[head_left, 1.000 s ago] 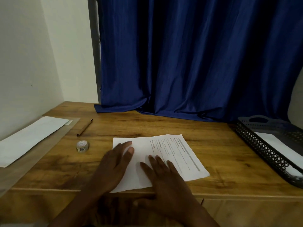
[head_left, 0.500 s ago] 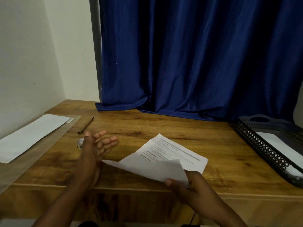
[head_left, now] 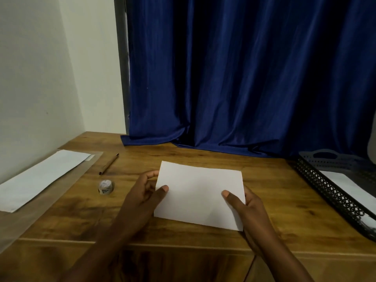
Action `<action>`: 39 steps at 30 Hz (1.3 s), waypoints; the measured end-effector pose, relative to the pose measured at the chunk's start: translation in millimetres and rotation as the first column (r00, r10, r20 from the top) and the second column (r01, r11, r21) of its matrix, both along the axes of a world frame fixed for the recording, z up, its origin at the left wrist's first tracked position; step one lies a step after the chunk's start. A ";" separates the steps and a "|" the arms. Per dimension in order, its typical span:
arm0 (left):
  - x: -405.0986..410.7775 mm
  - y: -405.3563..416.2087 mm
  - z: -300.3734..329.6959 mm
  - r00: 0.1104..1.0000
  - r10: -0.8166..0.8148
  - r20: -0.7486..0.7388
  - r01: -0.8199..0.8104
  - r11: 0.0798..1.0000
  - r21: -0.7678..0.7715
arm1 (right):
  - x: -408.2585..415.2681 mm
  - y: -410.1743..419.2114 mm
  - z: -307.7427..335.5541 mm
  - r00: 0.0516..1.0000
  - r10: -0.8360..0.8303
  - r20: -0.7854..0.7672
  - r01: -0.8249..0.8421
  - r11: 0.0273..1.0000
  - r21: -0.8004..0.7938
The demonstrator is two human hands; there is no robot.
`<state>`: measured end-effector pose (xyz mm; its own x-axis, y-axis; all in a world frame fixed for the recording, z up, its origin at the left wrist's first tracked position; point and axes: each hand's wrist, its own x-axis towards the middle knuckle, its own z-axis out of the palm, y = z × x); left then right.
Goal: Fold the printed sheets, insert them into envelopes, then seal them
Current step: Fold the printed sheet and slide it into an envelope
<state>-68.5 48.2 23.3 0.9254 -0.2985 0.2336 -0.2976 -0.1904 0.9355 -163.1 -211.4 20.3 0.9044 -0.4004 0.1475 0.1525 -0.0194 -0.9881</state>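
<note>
Wooden table (head_left: 264, 200), seen from the head camera, with a dark blue curtain (head_left: 244, 78) hanging beyond both hands. A black mesh tray (head_left: 317, 184) holding white paper stands well to the right of the right hand; a clear plastic sleeve with a long white envelope (head_left: 40, 176) lies well to the left of the left hand. The printed sheet (head_left: 200, 195), which half a second ago lay partly open with its text showing and only the right hand lifting one corner, is now doubled over into a blank white rectangle held between the two hands, tilted up off the table with its near edge low. The left hand (head_left: 146, 198), open and raised clear of the paper half a second ago, now grips the sheet's left edge, thumb on top and fingers curled behind. The right hand (head_left: 246, 208) pinches the right edge likewise, thumb on the upper face. A brown pen (head_left: 108, 164) lies beyond and left of the left hand; a small tape roll (head_left: 105, 187) sits just to that hand's left. Judgement: the first fold appears made but not yet creased flat; a further fold is probably needed before the sheet fits the long envelope, and neither insertion nor sealing has begun
</note>
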 end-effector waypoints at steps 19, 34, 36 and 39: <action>7.9 -33.7 -23.8 0.812 -0.471 0.346 -0.082 0.495 0.865 | 12.2 13.5 -25.0 0.988 0.018 -0.154 -0.154 0.233 -0.960; 8.8 -34.9 -26.0 0.828 -0.480 0.291 -0.075 0.419 0.905 | 29.0 37.6 -24.2 0.945 0.049 -0.323 -0.326 0.213 -0.921; 9.1 -34.9 -26.7 0.828 -0.481 0.290 -0.072 0.421 0.904 | 29.0 35.0 -27.7 0.934 0.061 -0.353 -0.357 0.241 -0.902; 9.9 -35.4 -27.8 0.833 -0.471 0.290 -0.069 0.431 0.900 | 25.9 22.3 -30.9 0.928 0.022 -0.373 -0.368 0.220 -0.903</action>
<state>-58.6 12.8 -4.5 0.6634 -0.7445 0.0757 -0.7482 -0.6618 0.0475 -137.2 -189.1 -10.6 0.9955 0.0761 0.0561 0.0877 -0.9646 -0.2486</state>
